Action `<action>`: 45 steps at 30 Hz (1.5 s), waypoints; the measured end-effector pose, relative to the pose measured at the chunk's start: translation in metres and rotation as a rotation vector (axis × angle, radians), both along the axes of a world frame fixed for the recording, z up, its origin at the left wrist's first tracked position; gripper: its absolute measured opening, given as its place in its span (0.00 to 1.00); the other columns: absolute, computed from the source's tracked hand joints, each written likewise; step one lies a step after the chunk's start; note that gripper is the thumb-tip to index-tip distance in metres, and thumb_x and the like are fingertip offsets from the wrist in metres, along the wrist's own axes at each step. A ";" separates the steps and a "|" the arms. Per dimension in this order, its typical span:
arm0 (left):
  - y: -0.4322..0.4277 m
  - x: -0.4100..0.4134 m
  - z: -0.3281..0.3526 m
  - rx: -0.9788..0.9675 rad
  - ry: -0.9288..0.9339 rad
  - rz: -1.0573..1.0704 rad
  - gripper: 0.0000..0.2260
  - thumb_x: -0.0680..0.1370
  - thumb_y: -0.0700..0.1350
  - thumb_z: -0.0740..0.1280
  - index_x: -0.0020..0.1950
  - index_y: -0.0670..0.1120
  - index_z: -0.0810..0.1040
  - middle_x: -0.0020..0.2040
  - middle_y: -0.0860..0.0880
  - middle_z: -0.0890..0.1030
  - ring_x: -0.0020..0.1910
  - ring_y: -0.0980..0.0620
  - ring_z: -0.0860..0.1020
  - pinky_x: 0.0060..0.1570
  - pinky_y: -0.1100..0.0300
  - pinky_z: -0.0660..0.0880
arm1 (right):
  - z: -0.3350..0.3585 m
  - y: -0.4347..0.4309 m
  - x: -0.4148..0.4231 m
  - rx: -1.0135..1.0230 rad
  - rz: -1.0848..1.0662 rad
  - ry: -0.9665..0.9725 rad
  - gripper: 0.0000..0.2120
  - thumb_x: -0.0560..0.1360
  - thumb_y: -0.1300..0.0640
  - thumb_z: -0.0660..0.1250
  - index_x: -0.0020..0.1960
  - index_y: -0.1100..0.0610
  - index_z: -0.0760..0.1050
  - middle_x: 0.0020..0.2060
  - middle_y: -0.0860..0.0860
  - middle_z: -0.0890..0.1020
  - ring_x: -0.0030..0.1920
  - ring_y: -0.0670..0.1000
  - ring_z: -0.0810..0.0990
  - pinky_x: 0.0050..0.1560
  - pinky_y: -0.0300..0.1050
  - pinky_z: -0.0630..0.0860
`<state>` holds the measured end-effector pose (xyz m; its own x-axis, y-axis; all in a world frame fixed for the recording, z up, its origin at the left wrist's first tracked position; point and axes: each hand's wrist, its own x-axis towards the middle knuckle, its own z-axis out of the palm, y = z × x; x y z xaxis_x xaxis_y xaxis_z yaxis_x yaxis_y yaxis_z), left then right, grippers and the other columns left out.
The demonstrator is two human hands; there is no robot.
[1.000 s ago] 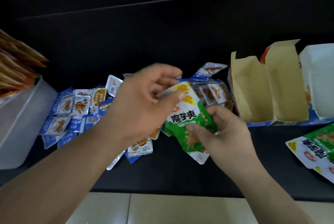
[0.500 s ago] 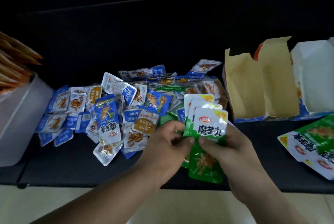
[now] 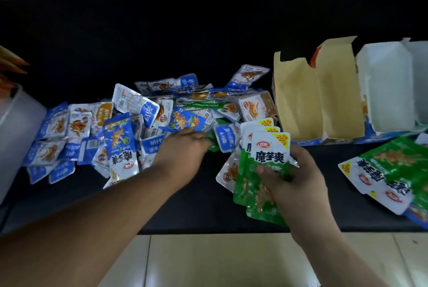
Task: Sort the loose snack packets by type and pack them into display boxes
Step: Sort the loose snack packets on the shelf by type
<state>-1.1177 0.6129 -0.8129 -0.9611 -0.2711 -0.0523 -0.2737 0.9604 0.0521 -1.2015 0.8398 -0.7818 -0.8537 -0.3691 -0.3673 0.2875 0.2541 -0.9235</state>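
Note:
A heap of loose snack packets (image 3: 162,115), mostly blue and white with a few green ones, lies on the black table. My right hand (image 3: 294,182) holds a fanned stack of green and white packets (image 3: 266,171) just in front of the heap. My left hand (image 3: 183,147) reaches into the heap's near edge; its fingertips touch a green packet (image 3: 214,144), and whether they grip it is hidden. Two open display boxes stand at the right: a brown-lined box (image 3: 317,101) and a white-lined box (image 3: 389,87), both without packets.
More green packets (image 3: 393,171) lie flat at the far right near the table's front edge. A white tub (image 3: 16,129) holding orange sticks stands at the far left. The black table's front edge (image 3: 208,231) runs below my hands, with pale floor tiles beneath.
My left hand has let go of the green stack and moved up and left into the heap. My right hand keeps holding the stack, shifted a little to the right.

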 end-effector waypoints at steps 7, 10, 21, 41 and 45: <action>-0.004 0.009 0.072 0.187 0.566 0.297 0.06 0.85 0.42 0.64 0.53 0.40 0.78 0.35 0.53 0.75 0.30 0.56 0.71 0.29 0.62 0.66 | 0.011 0.001 -0.001 -0.047 0.086 0.048 0.21 0.80 0.66 0.66 0.62 0.41 0.76 0.46 0.43 0.87 0.41 0.46 0.86 0.36 0.39 0.81; 0.013 0.009 0.101 0.593 0.555 0.483 0.07 0.85 0.46 0.63 0.54 0.45 0.78 0.36 0.50 0.81 0.33 0.56 0.80 0.28 0.68 0.73 | 0.015 0.002 -0.001 -0.124 0.066 0.076 0.21 0.80 0.67 0.66 0.65 0.43 0.76 0.49 0.42 0.86 0.44 0.45 0.86 0.37 0.35 0.80; 0.135 -0.054 0.084 1.051 0.440 0.604 0.07 0.75 0.45 0.77 0.44 0.45 0.80 0.37 0.47 0.83 0.32 0.59 0.78 0.33 0.70 0.75 | 0.038 0.033 -0.002 -0.192 0.063 -0.007 0.08 0.84 0.52 0.63 0.58 0.39 0.75 0.45 0.35 0.83 0.44 0.36 0.82 0.38 0.30 0.77; 0.256 -0.125 0.015 1.073 0.100 0.217 0.16 0.79 0.36 0.67 0.59 0.56 0.82 0.52 0.60 0.85 0.53 0.60 0.82 0.59 0.56 0.79 | -0.042 0.164 -0.082 0.802 0.111 0.473 0.35 0.72 0.51 0.68 0.78 0.46 0.66 0.82 0.57 0.53 0.81 0.64 0.50 0.78 0.66 0.56; 0.219 -0.087 0.004 0.575 0.149 0.046 0.16 0.77 0.43 0.69 0.64 0.50 0.82 0.65 0.50 0.79 0.62 0.48 0.77 0.62 0.52 0.75 | -0.055 0.162 -0.072 0.978 0.064 0.627 0.34 0.68 0.51 0.76 0.73 0.45 0.72 0.79 0.61 0.62 0.78 0.67 0.57 0.76 0.70 0.57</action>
